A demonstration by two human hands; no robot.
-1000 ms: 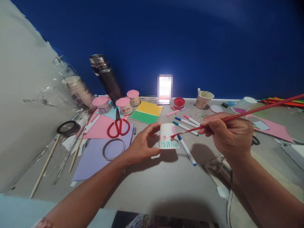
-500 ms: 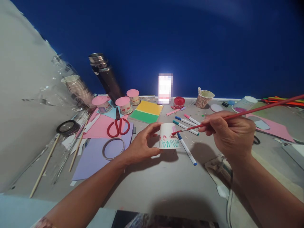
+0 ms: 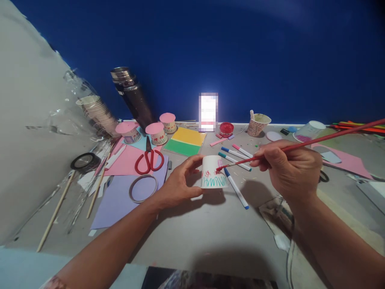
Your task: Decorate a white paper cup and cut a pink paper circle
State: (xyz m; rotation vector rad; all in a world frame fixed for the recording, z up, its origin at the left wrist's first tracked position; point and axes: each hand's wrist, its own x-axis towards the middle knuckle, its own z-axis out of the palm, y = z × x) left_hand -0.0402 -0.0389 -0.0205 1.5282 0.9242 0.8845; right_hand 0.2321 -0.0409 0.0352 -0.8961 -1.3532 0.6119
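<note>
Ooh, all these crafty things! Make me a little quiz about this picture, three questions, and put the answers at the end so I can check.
1. The left hand holds a white cup. What does the right hand hold?

2. True or false: the scissors have red handles.

3. How many other cups have round pink tops?
A) one
B) three
C) six

Key:
1. A red brush, with its tip at the side of the cup.
2. True.
3. B, three.
</note>
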